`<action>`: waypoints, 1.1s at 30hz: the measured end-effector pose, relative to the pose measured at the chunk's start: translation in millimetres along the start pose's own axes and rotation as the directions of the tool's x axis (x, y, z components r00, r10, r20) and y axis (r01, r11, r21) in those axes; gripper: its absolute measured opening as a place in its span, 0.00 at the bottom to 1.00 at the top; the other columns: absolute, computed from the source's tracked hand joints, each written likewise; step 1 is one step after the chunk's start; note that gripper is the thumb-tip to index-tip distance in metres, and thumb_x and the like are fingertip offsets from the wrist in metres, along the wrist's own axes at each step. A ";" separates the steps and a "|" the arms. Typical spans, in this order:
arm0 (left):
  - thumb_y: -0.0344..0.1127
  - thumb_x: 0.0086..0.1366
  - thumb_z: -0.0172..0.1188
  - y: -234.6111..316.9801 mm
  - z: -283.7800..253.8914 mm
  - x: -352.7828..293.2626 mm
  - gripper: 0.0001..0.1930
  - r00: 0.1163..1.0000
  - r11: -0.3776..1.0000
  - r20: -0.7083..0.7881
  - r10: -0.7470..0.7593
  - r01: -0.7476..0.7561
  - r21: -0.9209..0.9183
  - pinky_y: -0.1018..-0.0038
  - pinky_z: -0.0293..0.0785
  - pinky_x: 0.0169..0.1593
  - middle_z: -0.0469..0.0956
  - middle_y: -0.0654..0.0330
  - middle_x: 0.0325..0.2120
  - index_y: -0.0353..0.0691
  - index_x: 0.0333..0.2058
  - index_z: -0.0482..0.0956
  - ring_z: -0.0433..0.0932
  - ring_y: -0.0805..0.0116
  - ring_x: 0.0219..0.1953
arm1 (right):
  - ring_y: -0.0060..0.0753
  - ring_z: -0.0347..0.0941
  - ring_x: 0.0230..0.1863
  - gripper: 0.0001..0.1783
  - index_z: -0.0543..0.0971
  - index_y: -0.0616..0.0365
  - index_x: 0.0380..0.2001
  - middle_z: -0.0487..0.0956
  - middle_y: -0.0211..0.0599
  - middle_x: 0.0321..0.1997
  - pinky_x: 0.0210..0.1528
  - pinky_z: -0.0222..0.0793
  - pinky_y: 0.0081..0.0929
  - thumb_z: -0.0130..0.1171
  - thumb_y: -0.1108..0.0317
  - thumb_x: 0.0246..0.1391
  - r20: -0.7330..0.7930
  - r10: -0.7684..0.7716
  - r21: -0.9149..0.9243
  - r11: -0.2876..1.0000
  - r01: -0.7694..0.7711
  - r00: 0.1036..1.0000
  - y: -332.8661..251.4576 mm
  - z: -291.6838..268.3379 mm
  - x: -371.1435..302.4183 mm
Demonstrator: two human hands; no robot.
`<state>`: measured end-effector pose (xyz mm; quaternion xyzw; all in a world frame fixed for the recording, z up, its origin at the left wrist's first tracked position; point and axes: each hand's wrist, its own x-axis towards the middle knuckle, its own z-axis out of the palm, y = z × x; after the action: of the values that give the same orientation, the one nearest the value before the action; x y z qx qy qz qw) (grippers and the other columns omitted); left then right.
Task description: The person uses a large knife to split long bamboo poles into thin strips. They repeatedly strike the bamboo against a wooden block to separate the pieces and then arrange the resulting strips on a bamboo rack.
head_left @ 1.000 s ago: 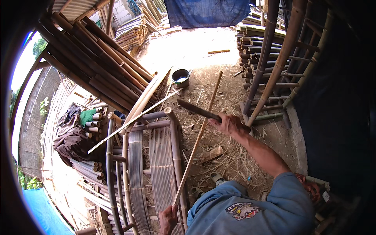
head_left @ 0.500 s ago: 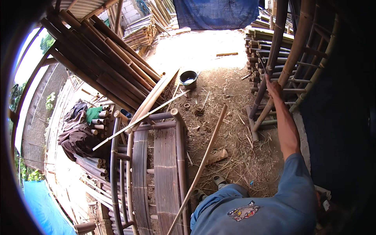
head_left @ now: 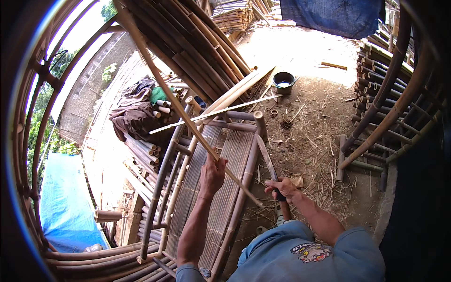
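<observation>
A long, narrow bamboo strip (head_left: 174, 99) slants from the upper left down past the front of my body. My left hand (head_left: 212, 174) is closed round it near its lower part, above the slatted seat of a bamboo bench (head_left: 233, 157). In my right hand (head_left: 284, 189) is a machete (head_left: 268, 162), gripped by its dark handle. Its long blade points up and away, close to the bench's right rail. Blade and strip are apart.
A pale strip (head_left: 221, 111) lies across the bench's far end, near a dark bucket (head_left: 283, 82). Bamboo poles (head_left: 188, 37) lean at the back left. A bamboo rack (head_left: 371, 115) stands right. Dark cloths (head_left: 134, 110) cover poles at left. Shavings litter the ground.
My right hand has come back from the bamboo rack at right and now holds the machete before me. My left hand has come into view, lifting the strip. The view has swung left.
</observation>
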<state>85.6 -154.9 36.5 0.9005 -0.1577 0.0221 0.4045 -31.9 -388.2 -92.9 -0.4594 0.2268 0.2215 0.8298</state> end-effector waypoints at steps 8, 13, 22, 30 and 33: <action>0.39 0.73 0.48 7.4 54.7 -60.4 0.20 0.938 0.507 -0.062 -0.340 0.127 -0.853 0.69 0.73 0.57 0.75 0.52 0.50 0.28 0.55 0.69 0.74 0.63 0.54 | 0.20 0.67 0.14 0.18 0.74 0.58 0.33 0.79 0.35 0.24 0.16 0.65 0.22 0.66 0.54 0.54 -0.349 -0.207 0.452 0.817 0.358 0.914 -14.6 104.0 52.7; 0.51 0.71 0.49 8.2 -8.6 -128.0 0.29 0.923 0.924 0.329 -0.202 0.291 -0.248 0.60 0.61 0.64 0.66 0.47 0.59 0.29 0.56 0.68 0.63 0.52 0.64 | 0.18 0.65 0.15 0.13 0.76 0.54 0.26 0.74 0.26 0.21 0.17 0.64 0.20 0.68 0.59 0.53 -0.438 -0.354 0.131 0.884 0.448 0.826 -33.1 96.7 73.2; 0.46 0.71 0.53 -119.8 -90.4 -157.7 0.20 0.638 0.630 0.761 -0.122 0.642 -0.437 0.78 0.74 0.34 0.75 0.64 0.25 0.31 0.45 0.77 0.76 0.77 0.29 | 0.20 0.68 0.16 0.22 0.77 0.57 0.26 0.74 0.27 0.17 0.20 0.65 0.22 0.64 0.47 0.54 -0.151 -0.710 -0.564 0.633 0.530 0.687 -130.1 105.6 58.0; 0.40 0.72 0.52 -98.7 -65.1 -109.7 0.15 0.837 0.662 0.506 -0.208 0.501 -0.557 0.85 0.66 0.23 0.71 0.70 0.19 0.34 0.45 0.78 0.68 0.84 0.18 | 0.46 0.80 0.23 0.37 0.76 0.57 0.28 0.79 0.43 0.18 0.25 0.77 0.41 0.48 0.29 0.54 0.229 -0.750 -0.973 -0.164 0.161 0.620 -41.1 156.1 10.0; 0.40 0.71 0.53 -102.3 -59.6 -107.4 0.14 0.924 0.780 0.330 -0.195 0.350 -0.519 0.84 0.59 0.22 0.69 0.72 0.18 0.34 0.39 0.79 0.64 0.86 0.19 | 0.45 0.80 0.22 0.36 0.76 0.58 0.26 0.79 0.43 0.18 0.24 0.77 0.37 0.50 0.30 0.53 0.383 -0.737 -0.924 -0.308 0.227 0.557 8.1 178.4 8.3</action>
<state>19.8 -18.7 -15.3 0.7469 -0.0752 -0.2025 0.6289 1.0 -229.0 -18.3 -0.9627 -0.0686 -0.1658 0.2024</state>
